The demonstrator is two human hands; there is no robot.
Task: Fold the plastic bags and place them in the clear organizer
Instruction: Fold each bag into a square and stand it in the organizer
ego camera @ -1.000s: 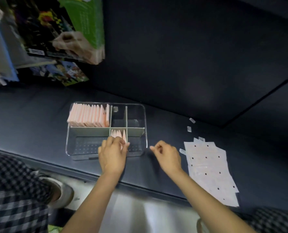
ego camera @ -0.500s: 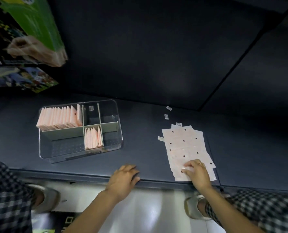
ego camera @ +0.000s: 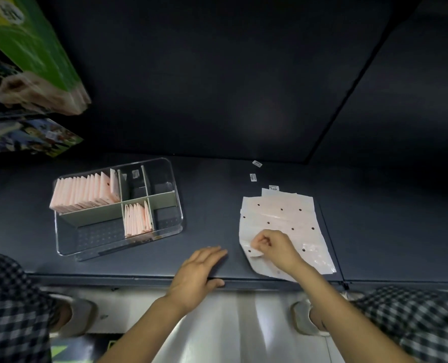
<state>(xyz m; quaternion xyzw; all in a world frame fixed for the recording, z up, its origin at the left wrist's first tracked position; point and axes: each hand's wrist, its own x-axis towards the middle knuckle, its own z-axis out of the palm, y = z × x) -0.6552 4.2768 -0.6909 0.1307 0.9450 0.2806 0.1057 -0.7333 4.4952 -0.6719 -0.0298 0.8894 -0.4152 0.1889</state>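
**A:** What is the right hand (ego camera: 275,248) doing?

**B:** Its fingers are curled, and thumb and fingertips pinch the near-left corner of the top sheet in the loose stack of flat, pale pink plastic bags with small dark punched holes (ego camera: 280,218). That corner is lifted and curled up off the sheets below.

**A:** Where does the stack lie?

**B:** On the dark grey counter (ego camera: 217,205), toward its right side, with the nearest sheets reaching the front edge. The bags are fanned, not squared up.

**A:** And the left hand (ego camera: 199,271)?

**B:** Flat and relaxed, fingers straight, palm down on the front edge of the counter, just left of the stack. It holds nothing.

**A:** The organizer?

**B:** The clear rectangular plastic organizer with grey dividers (ego camera: 118,208) sits on the left part of the counter, well apart from both hands. A long row of folded pink bags (ego camera: 84,192) stands upright in its far-left compartment, and a shorter row of folded bags (ego camera: 137,218) stands in the near compartment, against a divider.

**A:** Anything else on the counter?

**B:** Two small white labels (ego camera: 254,176) beyond the stack, near the back wall. A green-topped printed box (ego camera: 34,56) hangs into view at the upper left.
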